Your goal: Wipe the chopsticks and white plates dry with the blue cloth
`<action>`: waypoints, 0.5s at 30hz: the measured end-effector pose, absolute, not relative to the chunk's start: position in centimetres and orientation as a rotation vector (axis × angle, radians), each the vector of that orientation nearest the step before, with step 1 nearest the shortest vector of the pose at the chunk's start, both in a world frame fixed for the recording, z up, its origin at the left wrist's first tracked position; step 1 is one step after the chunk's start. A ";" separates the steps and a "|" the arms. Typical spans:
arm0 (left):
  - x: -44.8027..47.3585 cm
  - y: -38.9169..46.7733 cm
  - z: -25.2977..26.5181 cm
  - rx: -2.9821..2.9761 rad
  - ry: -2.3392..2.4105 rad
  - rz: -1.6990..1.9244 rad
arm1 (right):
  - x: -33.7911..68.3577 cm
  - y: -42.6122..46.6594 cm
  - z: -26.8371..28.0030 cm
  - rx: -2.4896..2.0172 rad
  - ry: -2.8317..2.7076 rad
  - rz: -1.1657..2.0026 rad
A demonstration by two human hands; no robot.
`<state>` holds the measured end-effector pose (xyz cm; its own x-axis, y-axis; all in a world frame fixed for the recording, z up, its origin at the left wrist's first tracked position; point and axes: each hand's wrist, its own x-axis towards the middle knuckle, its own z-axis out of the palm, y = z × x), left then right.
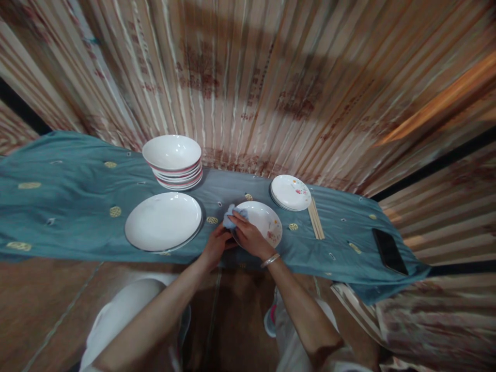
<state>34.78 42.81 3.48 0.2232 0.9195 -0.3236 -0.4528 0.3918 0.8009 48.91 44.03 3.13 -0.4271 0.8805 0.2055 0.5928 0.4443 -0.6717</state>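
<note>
A white plate with a floral print (265,219) is tilted above the near side of the cloth-covered table. My left hand (219,243) is closed on its left edge, with the fingers partly hidden under the rim. Over the same rim, my right hand (251,237), a bracelet at its wrist, presses a crumpled light-blue cloth (232,214) against the plate. To the left lies a large oval white plate (165,222). Beyond it stands a stack of white bowls with red bands (172,155). Small floral plates (289,191) are stacked to the right.
Wooden chopsticks (316,219) lie beside the small plates. A black phone (389,250) rests near the table's right end. The narrow table wears a teal cloth (85,206) with yellow pineapple prints. A patterned curtain (240,77) hangs directly behind it.
</note>
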 end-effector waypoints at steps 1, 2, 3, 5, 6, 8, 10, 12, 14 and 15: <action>34.8 42.8 3.5 0.624 0.907 1.042 | 48.9 43.7 3.3 -1.222 -2.152 0.727; 34.8 42.9 3.5 0.624 0.910 1.047 | 49.0 43.4 3.4 -1.215 -2.147 0.754; 34.8 42.9 3.6 0.626 0.912 1.052 | 49.0 43.1 3.5 -1.211 -2.141 0.779; 34.7 42.9 3.6 0.632 0.907 1.054 | 49.1 42.3 3.8 -1.200 -2.135 0.819; 34.7 42.9 3.7 0.631 0.906 1.052 | 49.2 42.0 4.0 -1.193 -2.134 0.833; 34.6 42.9 3.7 0.620 0.905 1.035 | 49.5 41.2 4.3 -1.187 -2.132 0.846; 34.5 43.0 3.7 0.622 0.902 1.017 | 49.7 40.5 4.7 -1.203 -2.128 0.855; 34.5 43.0 3.6 0.647 0.909 1.013 | 50.1 40.0 5.1 -1.228 -2.123 0.866; 34.6 43.0 3.6 0.689 0.942 1.022 | 50.5 39.6 5.5 -1.246 -2.123 0.877; 34.6 43.0 3.6 0.707 0.959 1.020 | 50.7 39.4 5.7 -1.252 -2.123 0.882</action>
<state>34.63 43.01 3.61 0.2051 0.9252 -0.3191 -0.3753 0.3755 0.8475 50.70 39.37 5.68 -0.4390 0.8923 0.1049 0.5553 0.3612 -0.7491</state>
